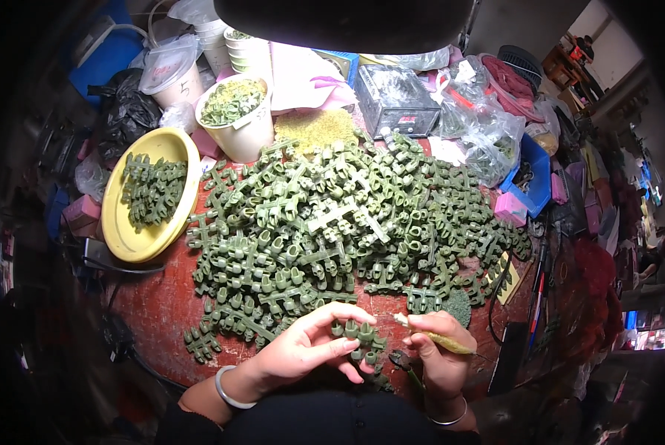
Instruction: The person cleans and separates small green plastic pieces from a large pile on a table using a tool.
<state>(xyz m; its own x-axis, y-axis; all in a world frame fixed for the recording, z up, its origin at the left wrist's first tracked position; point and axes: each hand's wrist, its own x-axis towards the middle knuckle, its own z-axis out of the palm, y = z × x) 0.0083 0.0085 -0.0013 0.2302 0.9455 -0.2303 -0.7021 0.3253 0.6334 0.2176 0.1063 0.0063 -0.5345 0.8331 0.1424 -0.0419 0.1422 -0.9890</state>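
Observation:
My left hand [321, 343] pinches a green moulded piece [356, 334], a short stem with hollow, cup-like stubs along both sides. Between the thumb and fingers of my right hand [438, 352] is a slim tool with a yellow handle [451, 343]; its pale tip points toward the piece, slightly apart from it. A dark-headed hand tool, perhaps cutters [401, 359], shows below the right fingers, and I cannot tell whether the hand grips it too. Beyond both hands spreads a large heap of similar green pieces [325, 222] on the red tabletop [151, 315].
At the left a yellow bowl [117, 241] holds more green pieces. A white bucket [236, 133] of green and yellow bits stands behind, beside a black-grey box [397, 104]. Plastic bags [488, 137], a blue bin [538, 178] and a pink block [510, 209] crowd the right.

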